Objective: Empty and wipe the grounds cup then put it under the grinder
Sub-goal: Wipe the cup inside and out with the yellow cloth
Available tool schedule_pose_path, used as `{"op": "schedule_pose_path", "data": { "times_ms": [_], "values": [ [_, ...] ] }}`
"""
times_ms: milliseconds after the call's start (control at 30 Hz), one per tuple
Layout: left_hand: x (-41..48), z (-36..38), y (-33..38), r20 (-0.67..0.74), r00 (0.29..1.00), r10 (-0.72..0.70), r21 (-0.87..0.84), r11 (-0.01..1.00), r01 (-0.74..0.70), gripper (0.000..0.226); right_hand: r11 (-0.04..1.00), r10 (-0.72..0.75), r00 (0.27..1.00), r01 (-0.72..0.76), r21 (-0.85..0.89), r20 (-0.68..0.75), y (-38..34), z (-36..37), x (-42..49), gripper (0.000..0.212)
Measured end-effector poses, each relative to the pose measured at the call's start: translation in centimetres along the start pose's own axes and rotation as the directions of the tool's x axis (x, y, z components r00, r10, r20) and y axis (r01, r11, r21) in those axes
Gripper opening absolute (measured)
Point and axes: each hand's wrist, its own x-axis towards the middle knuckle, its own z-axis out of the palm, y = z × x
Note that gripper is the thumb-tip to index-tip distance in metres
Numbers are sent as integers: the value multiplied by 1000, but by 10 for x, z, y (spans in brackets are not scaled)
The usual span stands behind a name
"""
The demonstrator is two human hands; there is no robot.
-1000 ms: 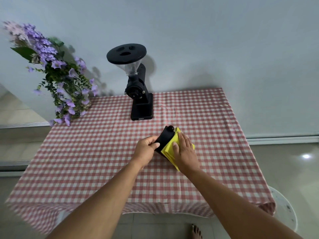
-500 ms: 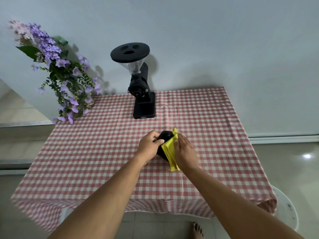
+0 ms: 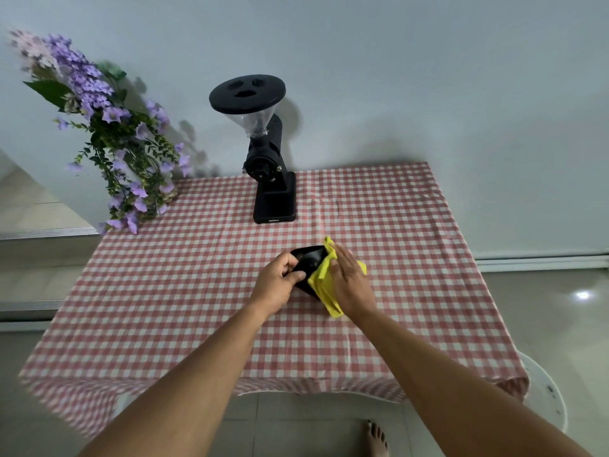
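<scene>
The left hand [image 3: 280,282] grips the black cup [image 3: 309,258], fingers curled round its near side, at the middle of the bench [image 3: 164,291] (red-and-white checks). The right hand [image 3: 351,285], fingers straight, presses a yellow cloth [image 3: 324,282] against the cup. The grinder [image 3: 272,179] stands well behind, with flowers [image 3: 112,136] at the far left corner.

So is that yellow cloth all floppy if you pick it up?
Probably floppy: the folded yellow cloth bends against the black grounds cup and droops below the right hand. Likely light too; that flat hand alone presses it.
</scene>
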Motion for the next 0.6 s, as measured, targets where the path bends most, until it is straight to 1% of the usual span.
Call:
{"op": "schedule_pose_path", "data": {
  "times_ms": [33, 67, 100, 167, 233, 267, 300, 333, 367, 400, 433, 467, 500, 567, 600],
  "values": [
    [0, 0, 0, 8, 1000, -3, 10, 1000, 3, 18, 996, 86, 996, -86, 36, -9, 3, -5, 2, 47],
    [0, 0, -1, 14, 1000, -5, 18, 1000, 4, 18, 989, 139, 990, -139, 50, -10, 4, -9, 4, 47],
    [1, 1, -1, 19, 1000, -3, 24, 1000, 3, 18, 990, 135, 991, -135, 36, -9, 3, -10, 4, 46],
    [4, 0, 0, 32, 999, -1, 32, 999, 0, 18, 1000, 9, 1000, -9, -14, 13, -5, -5, 1, 46],
    [6, -2, 0, 43, 999, 0, 23, 1000, -1, 19, 989, -128, 990, 131, -62, 58, -12, 2, -3, 47],
    [7, -3, 0, 46, 999, -2, 13, 1000, 1, 20, 982, -165, 983, 171, -77, 80, -11, 4, -4, 47],
    [6, -4, -1, 48, 999, -2, 6, 1000, 2, 22, 982, -167, 981, 174, -75, 94, -8, 3, -3, 47],
    [6, -4, -2, 50, 999, -2, 4, 1000, 1, 23, 992, -116, 989, 120, -40, 92, -4, -1, -1, 47],
    [5, -4, -3, 53, 999, -1, 5, 1000, 1, 24, 1000, -24, 997, 23, 14, 79, -1, -6, 2, 46],
    [4, -4, -3, 56, 998, -3, 8, 1000, 2, 24, 995, 74, 995, -79, 59, 73, 2, -11, 6, 46],
    [3, -5, -4, 59, 998, -5, 10, 1000, 5, 23, 988, 128, 989, -133, 73, 77, 3, -13, 9, 46],
    [4, -5, -3, 60, 998, -7, 11, 1000, 7, 21, 991, 116, 990, -120, 50, 82, 1, -13, 8, 46],
    [4, -6, -3, 59, 998, -10, 8, 1000, 10, 18, 998, 55, 995, -56, 8, 87, -3, -9, 6, 47],
    [6, -8, -3, 57, 998, -19, -7, 1000, 19, 14, 988, -113, 987, 124, -96, 110, -10, 1, -1, 47],
    [6, -10, -3, 61, 998, -21, -10, 1000, 22, 15, 977, -163, 980, 177, -122, 113, -9, 5, -4, 47]
  ]
}}
